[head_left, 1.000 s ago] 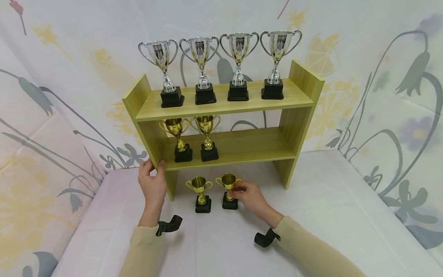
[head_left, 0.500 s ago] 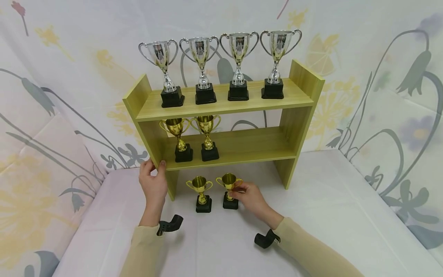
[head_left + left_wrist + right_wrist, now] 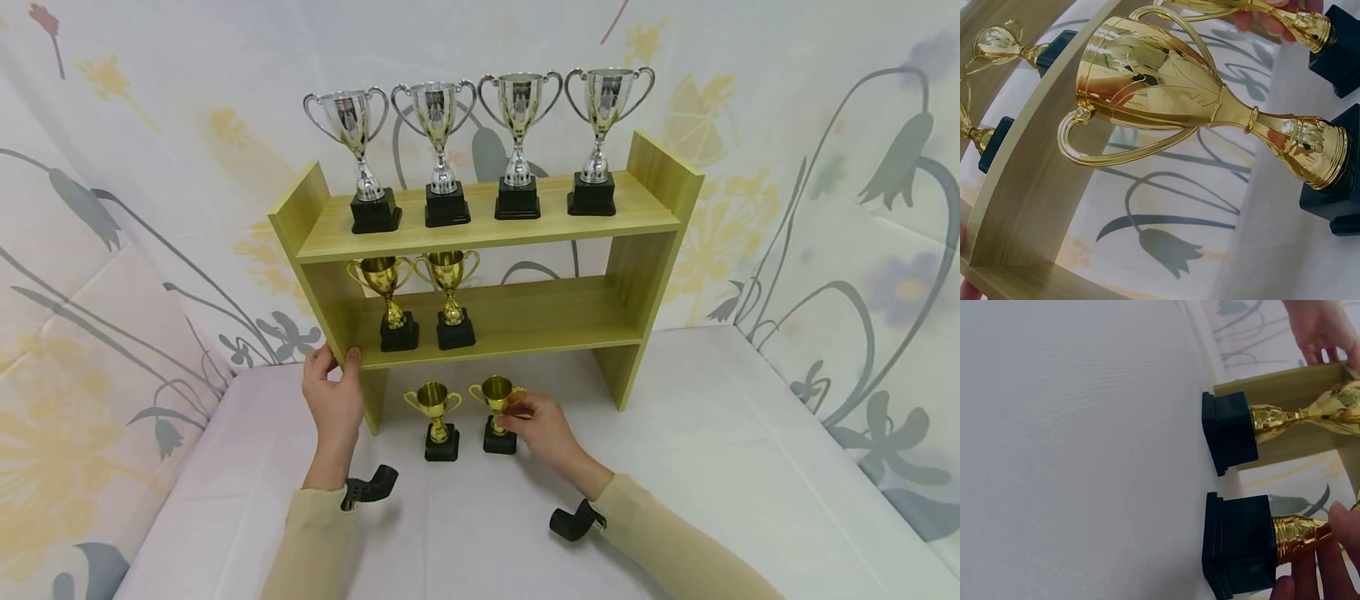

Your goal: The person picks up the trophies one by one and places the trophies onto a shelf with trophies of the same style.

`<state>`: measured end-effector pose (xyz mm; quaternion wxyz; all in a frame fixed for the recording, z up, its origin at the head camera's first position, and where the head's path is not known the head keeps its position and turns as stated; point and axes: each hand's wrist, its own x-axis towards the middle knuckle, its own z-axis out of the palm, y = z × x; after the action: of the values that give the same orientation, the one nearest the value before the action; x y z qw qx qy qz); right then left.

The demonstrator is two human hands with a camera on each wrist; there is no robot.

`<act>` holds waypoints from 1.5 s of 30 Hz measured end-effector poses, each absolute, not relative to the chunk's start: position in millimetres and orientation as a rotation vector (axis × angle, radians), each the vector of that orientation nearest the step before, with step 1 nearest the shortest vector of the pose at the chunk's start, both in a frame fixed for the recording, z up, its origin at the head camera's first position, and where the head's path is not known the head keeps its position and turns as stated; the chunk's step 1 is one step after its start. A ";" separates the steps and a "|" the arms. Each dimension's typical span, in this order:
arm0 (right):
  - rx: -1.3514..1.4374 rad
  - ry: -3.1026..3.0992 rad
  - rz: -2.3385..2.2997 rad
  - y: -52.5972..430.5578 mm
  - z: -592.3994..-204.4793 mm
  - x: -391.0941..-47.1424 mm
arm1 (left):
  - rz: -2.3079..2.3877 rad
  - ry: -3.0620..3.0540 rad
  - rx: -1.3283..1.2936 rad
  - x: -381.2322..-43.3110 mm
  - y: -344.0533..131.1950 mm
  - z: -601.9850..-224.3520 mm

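Note:
Two small gold trophies on black bases stand on the white cloth in front of the shelf. My right hand (image 3: 546,429) pinches the stem of the right-hand trophy (image 3: 497,417); the right wrist view shows thumb and fingers around its gold stem (image 3: 1297,536), above the black base. Beside it, the other gold trophy (image 3: 433,417) stands upright and untouched; it fills much of the left wrist view as a gold cup (image 3: 1147,75). My left hand (image 3: 333,400) grips the left side panel of the wooden shelf (image 3: 495,237) at the middle board, thumb in front.
Silver two-handled trophies (image 3: 517,133), several in a row, stand on the top board. Two gold trophies (image 3: 452,287) occupy the left half of the middle board (image 3: 555,317). A floral cloth (image 3: 810,208) hangs behind and at both sides. White cloth (image 3: 465,533) covers the table.

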<state>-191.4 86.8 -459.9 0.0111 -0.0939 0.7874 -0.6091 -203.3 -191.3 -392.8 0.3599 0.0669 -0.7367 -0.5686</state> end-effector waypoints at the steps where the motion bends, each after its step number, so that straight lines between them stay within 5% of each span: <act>1: -0.294 2.466 -1.894 86.6 -460.0 -191.5 | -1.464 -1.895 0.173 -203.5 -191.3 -392.9; 45: -0.251 2.497 -1.906 87.5 -454.8 -186.1 | -1.475 -1.867 0.148 -203.6 -190.9 -394.8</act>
<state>-186.1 87.5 -454.8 -0.0049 -0.0796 0.7925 -0.6047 -203.6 -190.9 -394.8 0.3697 0.0578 -0.7276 -0.5749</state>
